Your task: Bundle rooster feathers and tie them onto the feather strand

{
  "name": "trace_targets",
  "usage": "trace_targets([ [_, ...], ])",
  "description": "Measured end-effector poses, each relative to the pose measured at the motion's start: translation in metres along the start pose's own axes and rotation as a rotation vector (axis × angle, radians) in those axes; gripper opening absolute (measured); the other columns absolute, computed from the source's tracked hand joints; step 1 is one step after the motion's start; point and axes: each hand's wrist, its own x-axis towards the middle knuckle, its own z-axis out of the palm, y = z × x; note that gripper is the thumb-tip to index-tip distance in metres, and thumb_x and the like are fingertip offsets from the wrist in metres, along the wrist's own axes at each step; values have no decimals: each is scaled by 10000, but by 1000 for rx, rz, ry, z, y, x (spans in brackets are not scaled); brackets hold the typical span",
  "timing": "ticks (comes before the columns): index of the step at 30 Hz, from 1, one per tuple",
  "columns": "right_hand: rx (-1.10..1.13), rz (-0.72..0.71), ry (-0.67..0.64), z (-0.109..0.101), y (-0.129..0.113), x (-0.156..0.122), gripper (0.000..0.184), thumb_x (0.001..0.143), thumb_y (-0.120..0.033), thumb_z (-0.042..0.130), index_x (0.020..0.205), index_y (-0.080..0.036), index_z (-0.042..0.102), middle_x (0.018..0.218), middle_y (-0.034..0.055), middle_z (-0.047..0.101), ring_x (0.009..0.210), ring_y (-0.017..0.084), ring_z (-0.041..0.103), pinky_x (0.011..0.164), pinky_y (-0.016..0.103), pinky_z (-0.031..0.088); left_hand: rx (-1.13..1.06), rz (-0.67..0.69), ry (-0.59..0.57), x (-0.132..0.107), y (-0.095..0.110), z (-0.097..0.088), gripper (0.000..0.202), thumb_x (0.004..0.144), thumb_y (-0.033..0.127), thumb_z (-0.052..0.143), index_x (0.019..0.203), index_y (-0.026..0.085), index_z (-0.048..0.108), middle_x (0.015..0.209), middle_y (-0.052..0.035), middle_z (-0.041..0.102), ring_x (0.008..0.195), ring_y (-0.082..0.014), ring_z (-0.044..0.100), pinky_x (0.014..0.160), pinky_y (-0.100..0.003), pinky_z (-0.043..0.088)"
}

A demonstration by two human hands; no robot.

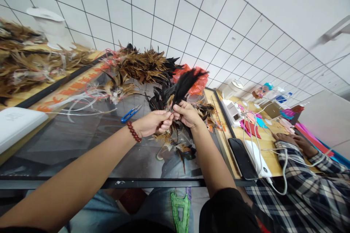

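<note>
Both my hands meet above a glass-topped table [82,142], pinched on the base of a bunch of black and brown feathers [179,89]. My left hand [154,123], with a red bead bracelet at the wrist, closes its fingers round the quills. My right hand [187,113] grips the same bunch from the right. The feather tips fan up and away from me. More loose feathers [177,145] lie under my hands on the glass.
Blue snips [130,113] lie on the glass left of my hands. Brown feather piles [142,65] and an orange bag [198,83] sit behind. A white box [16,123] rests at left. A person in a plaid sleeve [308,174] works at right, by a phone [242,158].
</note>
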Motion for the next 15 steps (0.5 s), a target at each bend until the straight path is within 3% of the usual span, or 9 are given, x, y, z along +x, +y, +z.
trace_targets([
  [4,-173,-45,133,-2,3,4,457,637,-521,779,587,-182,476,424,-66,490,402,52,398,437,210,279,344,185,236,4,-5,5,199,841,342,619,827,158,545,600,39,448,490,-77,398,455,-189,352],
  [8,-270,-71,270,7,11,10,485,594,-515,800,569,-195,437,412,-74,465,390,49,366,427,222,254,643,308,453,8,-9,5,183,836,258,596,696,159,532,598,9,531,515,-100,491,518,-218,411],
  [10,-235,-91,318,12,12,13,481,586,-498,810,576,-194,438,427,-83,436,392,40,332,417,222,224,557,301,439,8,-9,4,237,852,265,567,648,157,514,567,11,509,498,-99,485,524,-226,419],
  [12,-85,-126,365,13,9,16,513,590,-501,805,582,-209,383,438,-110,348,392,25,253,409,216,184,351,269,348,7,-8,2,220,860,285,563,688,151,532,547,34,454,470,-86,444,506,-223,413],
  [15,155,-221,455,0,-3,15,569,590,-484,804,605,-218,301,482,-123,287,407,19,186,404,198,151,104,228,255,6,-5,-4,193,824,299,639,756,135,563,555,52,413,451,-56,384,468,-192,384],
])
